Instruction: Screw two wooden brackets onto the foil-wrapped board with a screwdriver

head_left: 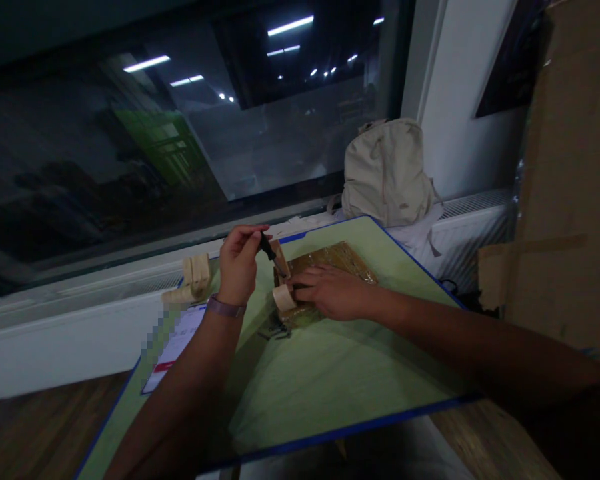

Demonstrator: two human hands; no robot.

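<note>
My left hand (240, 260) is closed around the black handle of a screwdriver (267, 247). The screwdriver slants down to the right, its tip at a pale wooden piece (280, 260) with an upright flat part. A rounded wooden end (283, 298) of that work sticks out toward me. From the right, my right hand (333, 291) reaches in low, fingers bent against the wood and holding it; its fingertips are partly hidden. Beneath lies a brown board or cardboard pad wrapped in clear tape (350, 257). Several small dark screws (280, 331) lie just in front of it.
All this is on a green, blue-edged table (360, 373). More wooden pieces (196, 275) are stacked at its left edge, beside a paper sheet (180, 340) with a red item (164, 366). Behind are a beige backpack (385, 173) and a window; cardboard (570, 180) stands right.
</note>
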